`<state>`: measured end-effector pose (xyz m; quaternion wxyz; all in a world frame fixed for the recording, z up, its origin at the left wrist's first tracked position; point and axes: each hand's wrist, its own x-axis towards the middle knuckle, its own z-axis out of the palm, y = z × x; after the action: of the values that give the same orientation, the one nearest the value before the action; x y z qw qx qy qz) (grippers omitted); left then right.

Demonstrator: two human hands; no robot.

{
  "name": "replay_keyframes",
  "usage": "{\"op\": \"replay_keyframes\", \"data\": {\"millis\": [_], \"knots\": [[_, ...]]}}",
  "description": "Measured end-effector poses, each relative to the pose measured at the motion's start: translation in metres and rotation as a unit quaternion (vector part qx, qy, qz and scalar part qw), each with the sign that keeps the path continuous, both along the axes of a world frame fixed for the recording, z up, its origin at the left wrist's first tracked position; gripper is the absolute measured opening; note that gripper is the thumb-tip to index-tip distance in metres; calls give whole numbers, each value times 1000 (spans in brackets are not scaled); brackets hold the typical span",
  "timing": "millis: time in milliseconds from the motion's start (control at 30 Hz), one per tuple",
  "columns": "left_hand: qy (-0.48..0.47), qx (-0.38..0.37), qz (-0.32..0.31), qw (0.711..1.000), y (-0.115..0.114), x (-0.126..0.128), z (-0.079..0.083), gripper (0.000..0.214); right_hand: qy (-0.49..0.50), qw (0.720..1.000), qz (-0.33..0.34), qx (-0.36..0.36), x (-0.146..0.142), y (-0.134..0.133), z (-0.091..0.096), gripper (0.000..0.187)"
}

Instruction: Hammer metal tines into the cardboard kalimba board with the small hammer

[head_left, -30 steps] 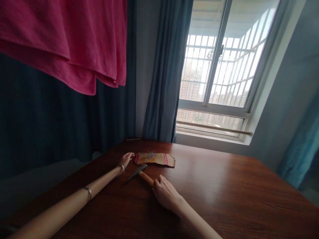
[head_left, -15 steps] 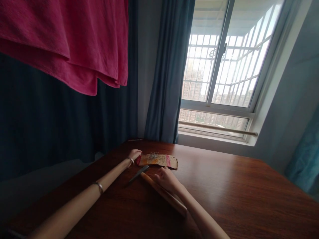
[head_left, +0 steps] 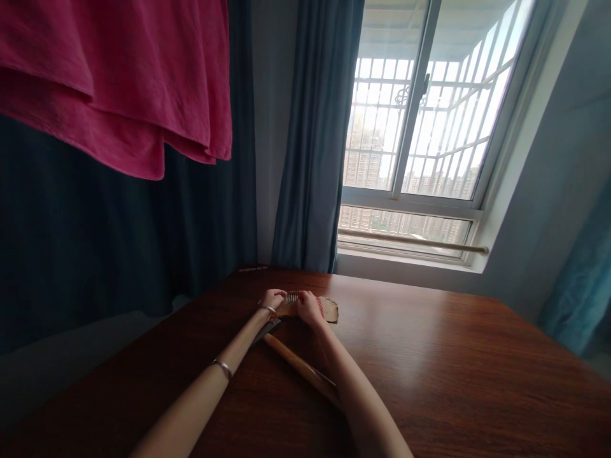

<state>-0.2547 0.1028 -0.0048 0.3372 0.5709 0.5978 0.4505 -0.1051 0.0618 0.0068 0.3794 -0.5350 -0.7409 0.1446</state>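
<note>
A flat patterned board (head_left: 328, 308) with several metal nails standing in it lies at the far side of the wooden table (head_left: 429, 369). My left hand (head_left: 273, 299) rests on its left end with the fingers curled. Over the middle of the board, by the nails, sits my right hand (head_left: 308, 308), fingers bent down. A hammer (head_left: 296, 364) with a wooden handle and a dark metal head lies loose on the table between my forearms, head pointing left. Neither hand touches it.
A pink cloth (head_left: 119, 83) hangs overhead at the upper left. Dark blue curtains (head_left: 310, 140) and a barred window (head_left: 420, 127) stand behind the table. The table's far edge runs just behind the board.
My right hand let go of the hammer handle and moved forward onto the board. My left hand slid right along the board's left end. The hammer stayed flat on the table.
</note>
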Motion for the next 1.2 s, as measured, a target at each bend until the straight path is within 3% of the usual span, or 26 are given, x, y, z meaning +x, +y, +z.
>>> {"op": "replay_keyframes", "data": {"millis": [267,800,1000,1100,1200], "knots": [[-16,33,-30,999,3,-5,-8,12,13,1000,-15,-6,9,13,-4,22],[58,59,-66,994,3,-15,10,12,38,997,-70,-21,4,11,-11,15],[-38,25,-77,996,9,-17,5,22,65,994,-81,-21,4,16,-16,21],[-56,6,-70,996,9,-17,12,28,77,994,-66,-28,7,20,-15,25],[37,46,-75,995,6,-16,29,31,77,996,-30,-46,12,24,-11,23]]}}
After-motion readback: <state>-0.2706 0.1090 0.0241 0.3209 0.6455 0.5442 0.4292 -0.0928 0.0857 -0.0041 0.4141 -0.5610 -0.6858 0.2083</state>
